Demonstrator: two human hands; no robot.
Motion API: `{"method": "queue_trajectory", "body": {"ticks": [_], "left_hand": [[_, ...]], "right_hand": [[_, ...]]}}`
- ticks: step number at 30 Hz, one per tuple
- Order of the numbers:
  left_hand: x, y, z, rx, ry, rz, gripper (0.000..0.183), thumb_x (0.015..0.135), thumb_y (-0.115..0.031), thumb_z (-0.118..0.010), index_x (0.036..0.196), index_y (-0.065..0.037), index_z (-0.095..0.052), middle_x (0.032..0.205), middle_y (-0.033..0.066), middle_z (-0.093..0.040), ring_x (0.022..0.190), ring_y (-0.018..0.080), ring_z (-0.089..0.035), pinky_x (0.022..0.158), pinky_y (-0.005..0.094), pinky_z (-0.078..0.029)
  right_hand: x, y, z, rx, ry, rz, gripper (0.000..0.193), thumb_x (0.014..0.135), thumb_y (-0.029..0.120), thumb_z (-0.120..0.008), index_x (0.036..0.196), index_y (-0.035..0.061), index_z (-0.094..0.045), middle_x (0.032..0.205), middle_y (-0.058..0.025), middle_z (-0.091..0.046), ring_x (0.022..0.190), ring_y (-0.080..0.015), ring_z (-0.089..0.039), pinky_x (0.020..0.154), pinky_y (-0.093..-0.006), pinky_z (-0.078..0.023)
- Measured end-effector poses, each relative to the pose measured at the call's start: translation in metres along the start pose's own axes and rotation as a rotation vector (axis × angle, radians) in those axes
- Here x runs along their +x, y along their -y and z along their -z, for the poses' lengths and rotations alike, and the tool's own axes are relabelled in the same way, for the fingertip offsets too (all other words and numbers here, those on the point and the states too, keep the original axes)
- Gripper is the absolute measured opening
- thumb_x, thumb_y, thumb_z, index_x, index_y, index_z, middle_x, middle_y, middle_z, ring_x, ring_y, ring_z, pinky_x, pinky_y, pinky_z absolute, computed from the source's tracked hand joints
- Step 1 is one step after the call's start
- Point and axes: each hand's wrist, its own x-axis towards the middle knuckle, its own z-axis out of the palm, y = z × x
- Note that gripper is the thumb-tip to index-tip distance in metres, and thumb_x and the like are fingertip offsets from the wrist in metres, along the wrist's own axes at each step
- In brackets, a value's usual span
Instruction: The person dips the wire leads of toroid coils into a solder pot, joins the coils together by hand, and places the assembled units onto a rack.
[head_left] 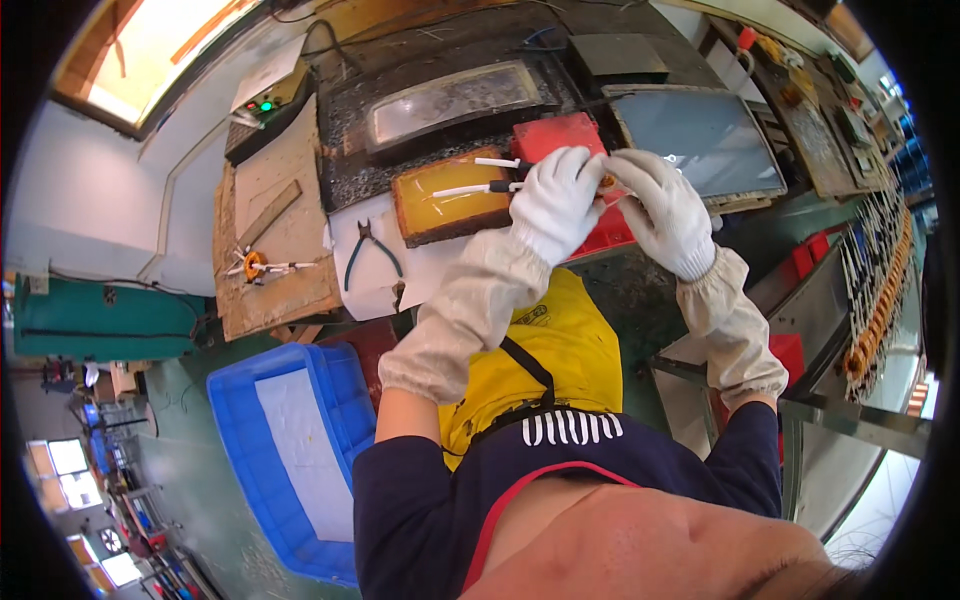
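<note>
My left hand [558, 203], in a white glove, is closed around a small coil [606, 183]; only a bit of its copper-orange winding shows between my hands. White-sleeved leads [468, 189] with black sections stick out leftward from the left hand, over a rectangular tray of amber liquid [408, 222]. My gloved right hand [664, 208] bends its fingers and thumb in a pinch at the coil's right side. Both hands are above a red bin [553, 132]. Most of the coil is hidden by the gloves.
Green-handled cutting pliers [370, 250] lie on white paper left of the tray. Another coil with white leads [255, 265] rests on the board at left. Behind stands a long metal-filled trough [450, 105]. A blue tub [285, 450] is below left; coils line a rack [880, 310] at right.
</note>
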Motion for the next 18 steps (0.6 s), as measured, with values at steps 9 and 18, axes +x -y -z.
{"method": "queue_trajectory", "body": {"ticks": [9,18], "left_hand": [[-0.052,0.035,0.049,0.222,-0.096,0.102,0.052,0.068,-0.014,-0.070,0.118,-0.007,-0.056,0.111,0.0132,-0.056,0.101,0.0335,-0.055,0.085,0.0409,-0.046],[-0.045,0.063,0.044,0.451,0.139,-0.096,0.039,0.078,-0.012,-0.054,0.116,-0.016,-0.059,0.084,0.0025,-0.057,0.074,0.0220,-0.057,0.063,0.0338,-0.047]], "right_hand": [[0.023,-0.041,-0.062,-0.121,0.262,-0.085,0.051,0.072,0.011,-0.065,0.120,0.0059,-0.049,0.102,-0.0148,-0.057,0.094,-0.0332,-0.060,0.079,-0.0406,-0.050],[0.032,-0.047,-0.070,-0.147,0.245,0.018,0.047,0.065,0.002,-0.065,0.110,0.0076,-0.051,0.096,-0.0123,-0.054,0.089,-0.0343,-0.059,0.077,-0.0425,-0.048]]}}
